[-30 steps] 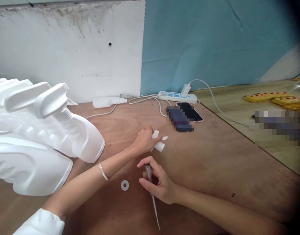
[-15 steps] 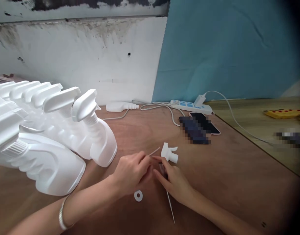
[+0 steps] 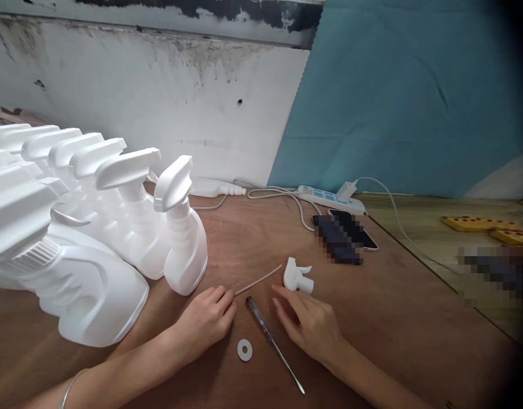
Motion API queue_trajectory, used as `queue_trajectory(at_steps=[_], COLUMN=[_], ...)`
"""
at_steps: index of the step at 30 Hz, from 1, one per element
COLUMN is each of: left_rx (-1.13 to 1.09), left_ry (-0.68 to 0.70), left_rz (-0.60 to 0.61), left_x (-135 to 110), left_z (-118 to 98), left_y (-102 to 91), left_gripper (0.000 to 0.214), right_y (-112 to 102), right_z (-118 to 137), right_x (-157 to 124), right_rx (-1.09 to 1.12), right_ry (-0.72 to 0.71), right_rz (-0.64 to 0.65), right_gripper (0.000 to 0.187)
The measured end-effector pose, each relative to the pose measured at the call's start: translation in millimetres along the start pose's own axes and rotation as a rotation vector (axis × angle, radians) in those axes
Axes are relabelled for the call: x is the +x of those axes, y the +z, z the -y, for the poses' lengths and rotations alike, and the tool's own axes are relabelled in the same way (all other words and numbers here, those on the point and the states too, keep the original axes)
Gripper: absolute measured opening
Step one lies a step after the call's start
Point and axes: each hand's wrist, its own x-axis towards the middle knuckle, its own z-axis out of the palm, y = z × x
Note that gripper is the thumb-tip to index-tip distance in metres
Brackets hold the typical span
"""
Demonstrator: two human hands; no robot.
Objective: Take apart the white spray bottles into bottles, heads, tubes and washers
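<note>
Pinching thin tube (image 3: 258, 280) in left hand (image 3: 208, 318) | grasping nothing with right hand (image 3: 315, 324), spread close by spray head (image 3: 290, 275) on table (image 3: 398, 318) | could lose tube through loose pinch | could roll screwdriver (image 3: 269, 335) or knock white ring (image 3: 249, 352), lying between hands, by sweeping inward too low

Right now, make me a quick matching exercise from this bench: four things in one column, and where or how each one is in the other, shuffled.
Column one
1. screwdriver
2. white washer
3. thin tube
4. spray head

Column two
A. just beyond the right hand
B. lying slantwise, metal shaft toward the near side
C. one end at the left hand's fingers
D. flat, with a round hole in its middle

Right pairs: 1-B, 2-D, 3-C, 4-A.
</note>
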Motion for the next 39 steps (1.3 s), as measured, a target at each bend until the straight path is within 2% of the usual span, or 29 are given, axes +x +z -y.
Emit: queue_trajectory(at_steps=[2,6,9,12,14,17,20,22,24,27,30,32,34,36,39], left_rx=[0.026,0.095,0.145,0.128,0.113,0.120,0.077,0.079,0.129,0.211,0.216,0.176,0.126,0.061,-0.108], left_ry=[-0.017,-0.087,-0.121,-0.076,-0.074,-0.243,-0.443,-0.472,-0.461,-0.459,-0.503,-0.552,-0.561,-0.514,-0.405], left_rz=[0.016,0.018,-0.044,-0.256,-0.393,-0.625,-0.800,-0.803,-0.786,-0.779,-0.785,-0.779,-0.759,-0.707,-0.595], left_x=[-0.5,-7.0,-14.8,-23.0,-26.6,-25.7,-19.4,-16.4,-16.0,-18.4,-20.4,-20.8,-20.7,-20.2,-18.1], left_z=[-1.2,-2.6,-2.1,1.8,6.4,14.7,21.0,23.0,23.9,25.1,27.6,29.8,32.2,34.2,34.1], left_y=[4.2,7.1,0.5,-18.8,-35.5,-53.7,-55.7,-50.5,-43.5,-33.1,-24.8,-21.3,-19.7,-19.4,-20.8], left_gripper=[0.020,0.022,0.024,0.025,0.026,0.037,0.054,0.059,0.061,0.069,0.080,0.085,0.087,0.081,0.066], right_y=[-1.0,1.3,2.8,-5.3,-16.5,-33.8,-39.9,-36.2,-28.8,-17.4,-13.7,-17.9,-27.4,-40.8,-60.2], right_z=[7.8,19.4,16.9,14.7,20.0,39.3,63.7,77.4,87.1,94.2,93.7,89.4,82.4,73.4,59.1], right_x=[-2.6,-7.9,-9.1,2.6,22.4,68.5,119.6,147.1,166.0,179.7,181.3,178.5,174.2,169.2,160.8], right_rx=[0.035,0.079,0.034,0.012,0.052,0.254,0.463,0.582,0.709,0.886,1.088,1.252,1.416,1.537,1.611], right_ry=[-0.091,-0.129,-0.117,-0.199,-0.275,-0.257,-0.097,-0.018,0.039,0.095,0.124,0.161,0.253,0.397,0.582], right_rz=[-0.019,0.137,0.095,-0.003,-0.094,-0.244,-0.336,-0.299,-0.210,-0.106,-0.094,-0.170,-0.308,-0.435,-0.501], right_gripper=[0.019,0.021,0.019,0.022,0.025,0.023,0.023,0.036,0.041,0.035,0.023,0.019,0.016,0.012,0.008])
